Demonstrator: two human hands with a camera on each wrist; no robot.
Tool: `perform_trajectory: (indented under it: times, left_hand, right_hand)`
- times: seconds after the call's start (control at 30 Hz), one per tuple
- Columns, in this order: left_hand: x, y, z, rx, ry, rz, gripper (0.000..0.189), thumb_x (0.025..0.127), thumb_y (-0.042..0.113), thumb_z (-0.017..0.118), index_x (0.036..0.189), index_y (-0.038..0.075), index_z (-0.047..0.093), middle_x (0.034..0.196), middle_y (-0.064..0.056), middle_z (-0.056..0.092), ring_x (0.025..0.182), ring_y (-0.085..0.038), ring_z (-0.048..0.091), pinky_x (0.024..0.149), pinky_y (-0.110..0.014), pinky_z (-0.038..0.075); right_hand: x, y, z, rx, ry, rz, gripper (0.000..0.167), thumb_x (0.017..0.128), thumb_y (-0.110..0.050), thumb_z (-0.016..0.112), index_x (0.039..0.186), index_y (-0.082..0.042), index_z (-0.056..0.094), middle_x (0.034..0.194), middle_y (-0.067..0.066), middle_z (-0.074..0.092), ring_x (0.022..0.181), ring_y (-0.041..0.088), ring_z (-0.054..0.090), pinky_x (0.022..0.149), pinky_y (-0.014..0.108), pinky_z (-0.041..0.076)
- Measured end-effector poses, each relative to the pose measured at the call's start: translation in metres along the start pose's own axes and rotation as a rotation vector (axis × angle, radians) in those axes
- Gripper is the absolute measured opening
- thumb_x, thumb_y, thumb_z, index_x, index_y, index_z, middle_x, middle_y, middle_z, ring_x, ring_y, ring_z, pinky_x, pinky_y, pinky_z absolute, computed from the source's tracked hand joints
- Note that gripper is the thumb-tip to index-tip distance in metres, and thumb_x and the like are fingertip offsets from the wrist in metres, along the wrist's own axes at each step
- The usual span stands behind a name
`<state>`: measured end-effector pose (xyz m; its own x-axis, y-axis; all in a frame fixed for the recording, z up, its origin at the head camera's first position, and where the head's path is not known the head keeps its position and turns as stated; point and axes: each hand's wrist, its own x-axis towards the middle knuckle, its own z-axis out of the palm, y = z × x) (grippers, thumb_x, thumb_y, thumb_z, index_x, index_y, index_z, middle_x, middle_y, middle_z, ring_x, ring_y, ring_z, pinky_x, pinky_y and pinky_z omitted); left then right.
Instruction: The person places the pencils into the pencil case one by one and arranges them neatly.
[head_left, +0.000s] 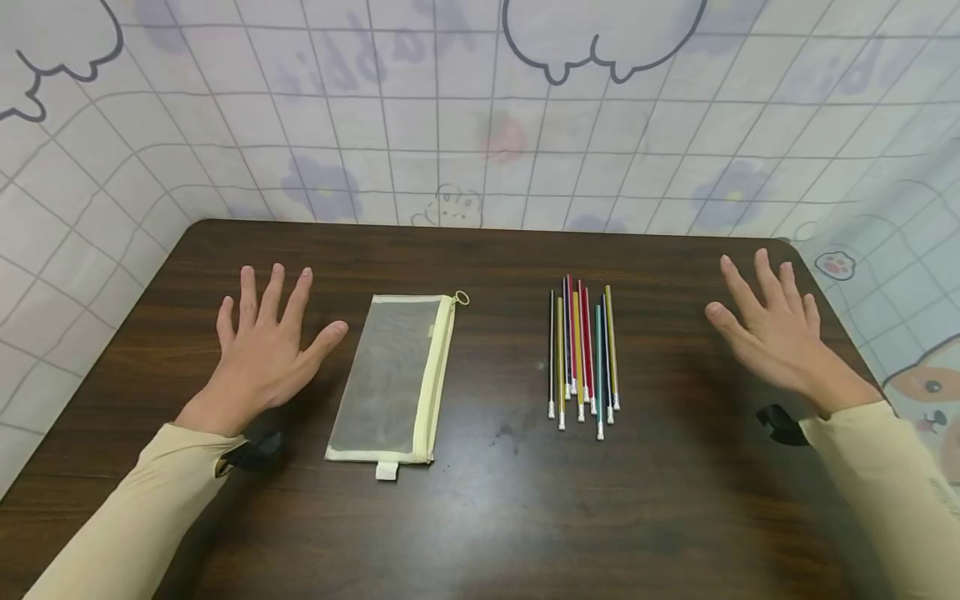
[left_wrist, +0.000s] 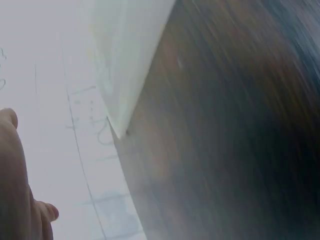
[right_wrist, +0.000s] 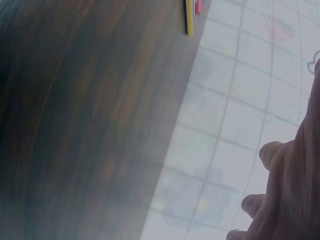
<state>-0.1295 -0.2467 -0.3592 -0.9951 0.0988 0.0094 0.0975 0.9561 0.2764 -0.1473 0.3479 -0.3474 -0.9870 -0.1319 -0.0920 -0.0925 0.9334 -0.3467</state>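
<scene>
My left hand (head_left: 266, 354) is held above the left part of the dark wooden table, fingers spread and holding nothing. To its right lies a flat mesh zipper pouch (head_left: 386, 379) with pale yellow trim, a ring pull at the top and a small tab at the bottom. A bunch of pencils (head_left: 577, 350) in several colours lies right of the pouch, white eraser ends toward me. Over the right side of the table my right hand (head_left: 776, 333) spreads its fingers, apart from the pencils. Only parts of the left hand (left_wrist: 17, 185) and right hand (right_wrist: 290, 180) show in the wrist views.
The brown table (head_left: 487, 525) has rounded far corners. Behind it and along the sides hangs a white gridded cloth (head_left: 450, 125) with cartoon prints. Dark wrist-worn devices (head_left: 782, 425) sit below the cream sleeves (head_left: 873, 483).
</scene>
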Motion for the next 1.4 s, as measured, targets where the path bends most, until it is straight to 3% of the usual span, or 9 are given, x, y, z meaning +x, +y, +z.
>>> perform_trajectory:
  times: [0.37, 0.83, 1.13, 1.4]
  left_hand:
    - [0.006, 0.036, 0.012, 0.008, -0.001, 0.028, 0.097, 0.097, 0.078, 0.035, 0.169, 0.023, 0.001, 0.176, -0.019, -0.005, 0.161, -0.045, -0.019, 0.12, -0.076, -0.006]
    - [0.002, 0.088, 0.034, -0.022, -0.119, 0.069, 0.102, 0.09, 0.088, 0.036, 0.166, 0.037, -0.01, 0.177, -0.011, -0.009, 0.161, -0.05, -0.009, 0.111, -0.085, 0.018]
    - [0.0, 0.096, 0.046, -0.003, -0.152, 0.115, 0.107, 0.086, 0.09, 0.041, 0.167, 0.036, -0.002, 0.177, -0.012, -0.005, 0.162, -0.048, -0.003, 0.11, -0.084, 0.024]
    - [-0.003, 0.102, 0.05, 0.016, -0.195, 0.113, 0.109, 0.082, 0.093, 0.042, 0.166, 0.041, -0.004, 0.177, -0.011, -0.006, 0.161, -0.051, -0.003, 0.109, -0.084, 0.027]
  right_hand:
    - [0.011, -0.026, 0.021, 0.036, -0.016, -0.049, 0.074, 0.109, -0.058, 0.025, 0.167, -0.027, -0.007, 0.172, 0.011, -0.027, 0.157, 0.047, -0.027, 0.114, 0.082, -0.008]
    - [0.014, -0.057, 0.046, 0.05, -0.044, -0.112, 0.079, 0.107, -0.062, 0.031, 0.168, -0.025, -0.002, 0.175, 0.015, -0.015, 0.16, 0.05, -0.013, 0.116, 0.081, -0.001]
    - [0.014, -0.073, 0.062, 0.093, -0.086, -0.146, 0.078, 0.108, -0.059, 0.033, 0.169, -0.022, 0.0, 0.176, 0.02, -0.006, 0.161, 0.051, -0.005, 0.116, 0.081, 0.003]
    - [0.014, -0.086, 0.069, 0.119, -0.089, -0.137, 0.08, 0.107, -0.06, 0.038, 0.169, -0.022, 0.005, 0.175, 0.022, 0.005, 0.159, 0.053, 0.008, 0.115, 0.081, 0.01]
